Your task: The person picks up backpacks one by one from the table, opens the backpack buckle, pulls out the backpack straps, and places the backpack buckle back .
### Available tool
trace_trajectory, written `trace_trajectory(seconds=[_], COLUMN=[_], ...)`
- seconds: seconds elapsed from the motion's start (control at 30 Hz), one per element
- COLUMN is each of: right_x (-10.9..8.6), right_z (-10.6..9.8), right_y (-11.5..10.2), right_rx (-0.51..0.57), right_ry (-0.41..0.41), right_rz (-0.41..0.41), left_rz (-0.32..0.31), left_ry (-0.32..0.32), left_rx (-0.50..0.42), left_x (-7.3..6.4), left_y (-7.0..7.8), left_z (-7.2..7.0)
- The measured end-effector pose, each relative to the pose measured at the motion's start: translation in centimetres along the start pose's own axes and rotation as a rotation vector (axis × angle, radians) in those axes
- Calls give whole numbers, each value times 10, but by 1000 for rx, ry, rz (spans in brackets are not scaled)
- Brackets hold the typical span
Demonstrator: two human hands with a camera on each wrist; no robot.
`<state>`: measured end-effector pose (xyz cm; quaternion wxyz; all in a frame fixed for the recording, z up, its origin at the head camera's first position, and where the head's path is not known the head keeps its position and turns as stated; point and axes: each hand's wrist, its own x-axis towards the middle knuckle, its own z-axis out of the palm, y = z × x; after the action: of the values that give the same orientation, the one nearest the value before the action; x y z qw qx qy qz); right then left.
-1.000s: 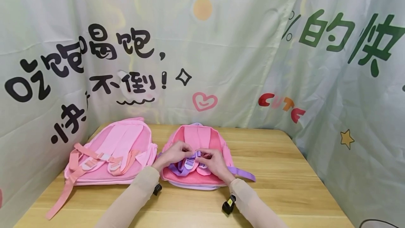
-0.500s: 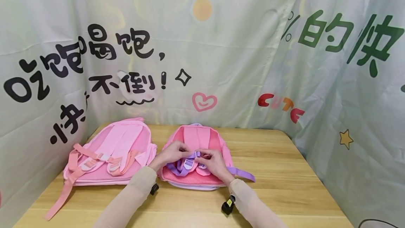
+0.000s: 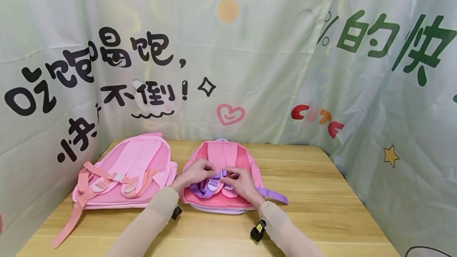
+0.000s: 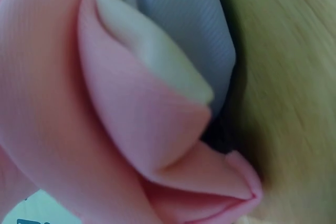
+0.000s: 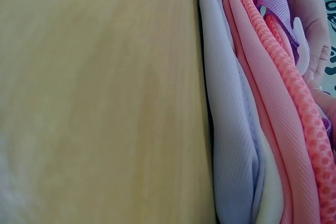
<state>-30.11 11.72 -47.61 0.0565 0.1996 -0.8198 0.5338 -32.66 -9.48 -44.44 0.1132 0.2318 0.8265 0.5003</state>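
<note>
A small pink backpack (image 3: 200, 200) lies on the table with its straps facing up, its lilac underside edge (image 5: 226, 129) showing in the right wrist view. Over its middle, my left hand (image 3: 195, 173) pinches a purple strap (image 3: 216, 175) with thumb and index finger. From the other side my right hand (image 3: 244, 185) pinches the same strap at a small white buckle (image 3: 223, 173). Just below sits a white strap adjuster (image 3: 213, 185). A loose purple strap end (image 3: 275, 196) sticks out to the right. A pink side pocket (image 4: 142, 108) fills much of the left wrist view.
To the left lies a second, lighter pink backpack (image 3: 125, 158) with coral straps (image 3: 80, 205), one trailing toward the table's front left edge. Printed fabric curtains (image 3: 264, 70) stand behind and at both sides of the wooden table (image 3: 314, 193).
My left forearm shifts slightly left and then back. Both hands keep pinching the purple strap in the same spot, and the backpacks stay put.
</note>
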Motion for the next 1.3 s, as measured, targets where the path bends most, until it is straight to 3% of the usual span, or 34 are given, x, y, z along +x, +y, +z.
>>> trace_trajectory(seconds=[0.3, 0.57, 1.3], right_x=[0, -12, -12], right_z=[1, -7, -6], right_y=[1, -42, -40], right_rx=[21, 0, -5], right_ry=[14, -16, -3], right_rz=[22, 8, -19], left_rz=[39, 53, 6], left_ry=[18, 16, -33], left_rx=[19, 15, -60], left_x=[3, 3, -1], left_y=[1, 0, -3], left_z=[3, 4, -2])
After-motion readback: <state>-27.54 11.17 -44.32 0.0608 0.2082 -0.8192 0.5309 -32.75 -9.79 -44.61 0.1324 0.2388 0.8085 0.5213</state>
